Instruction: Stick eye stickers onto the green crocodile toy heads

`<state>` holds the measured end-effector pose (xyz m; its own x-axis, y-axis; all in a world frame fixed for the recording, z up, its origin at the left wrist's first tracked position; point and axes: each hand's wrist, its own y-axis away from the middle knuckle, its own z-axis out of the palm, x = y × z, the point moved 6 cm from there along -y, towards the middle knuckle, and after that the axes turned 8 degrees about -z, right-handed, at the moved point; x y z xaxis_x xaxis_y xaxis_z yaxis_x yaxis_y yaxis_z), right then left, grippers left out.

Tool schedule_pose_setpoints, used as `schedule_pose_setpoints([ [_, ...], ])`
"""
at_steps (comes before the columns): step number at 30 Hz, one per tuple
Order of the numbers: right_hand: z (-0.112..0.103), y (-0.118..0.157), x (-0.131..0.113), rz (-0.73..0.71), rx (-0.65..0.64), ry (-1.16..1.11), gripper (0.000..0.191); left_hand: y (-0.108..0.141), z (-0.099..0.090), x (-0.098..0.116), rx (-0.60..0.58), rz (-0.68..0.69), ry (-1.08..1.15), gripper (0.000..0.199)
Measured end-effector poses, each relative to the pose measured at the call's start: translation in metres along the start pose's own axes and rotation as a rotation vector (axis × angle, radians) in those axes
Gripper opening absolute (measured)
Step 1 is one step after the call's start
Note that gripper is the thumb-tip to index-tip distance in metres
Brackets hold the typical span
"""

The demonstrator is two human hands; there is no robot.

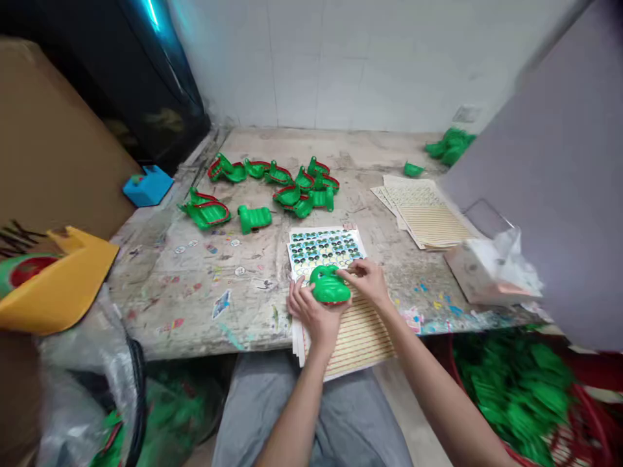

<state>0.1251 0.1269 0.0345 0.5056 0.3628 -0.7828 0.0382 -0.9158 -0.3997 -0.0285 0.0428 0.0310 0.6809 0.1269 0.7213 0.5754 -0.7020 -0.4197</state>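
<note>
Glossy green crocodile head [331, 293], one eye showing, is sitting over the sticker sheets [357, 344]. Left hand [314, 312] is clasping it; right hand [368, 283] is meeting its brow, grip unclear. Right of the sheets, a red basket [594, 415] is holding green pieces [525, 389].

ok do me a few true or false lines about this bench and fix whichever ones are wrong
1. The left hand holds a green toy head. True.
2. The right hand hangs below the table. False: it is above the table, its fingertips at the upper part of the green toy head.
3. A sheet of round stickers lies just beyond the green toy head. True.
4. The tissue box stands to the left of both hands. False: it stands to their right.
5. Green pieces with red edges lie on the table. True.
</note>
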Motion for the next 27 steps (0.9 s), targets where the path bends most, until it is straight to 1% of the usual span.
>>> schedule_pose_setpoints([
  [4,0.008,0.011,0.012,0.092,0.016,-0.100,0.035,0.000,0.001,-0.001,-0.003,-0.003,-0.001,0.065],
  [8,0.011,0.012,0.013,0.100,0.028,-0.190,0.031,0.000,0.000,0.001,0.004,0.002,0.000,0.061],
  [20,0.010,0.013,0.010,0.132,0.042,-0.138,0.032,0.001,0.002,0.000,0.012,-0.009,-0.018,0.063],
  [24,0.008,0.013,0.006,0.106,0.038,-0.049,0.032,0.000,0.001,0.001,0.005,-0.006,-0.016,0.062],
  [27,0.003,0.009,-0.005,0.014,0.032,0.189,0.033,0.000,0.001,0.001,0.005,-0.002,0.006,0.062],
])
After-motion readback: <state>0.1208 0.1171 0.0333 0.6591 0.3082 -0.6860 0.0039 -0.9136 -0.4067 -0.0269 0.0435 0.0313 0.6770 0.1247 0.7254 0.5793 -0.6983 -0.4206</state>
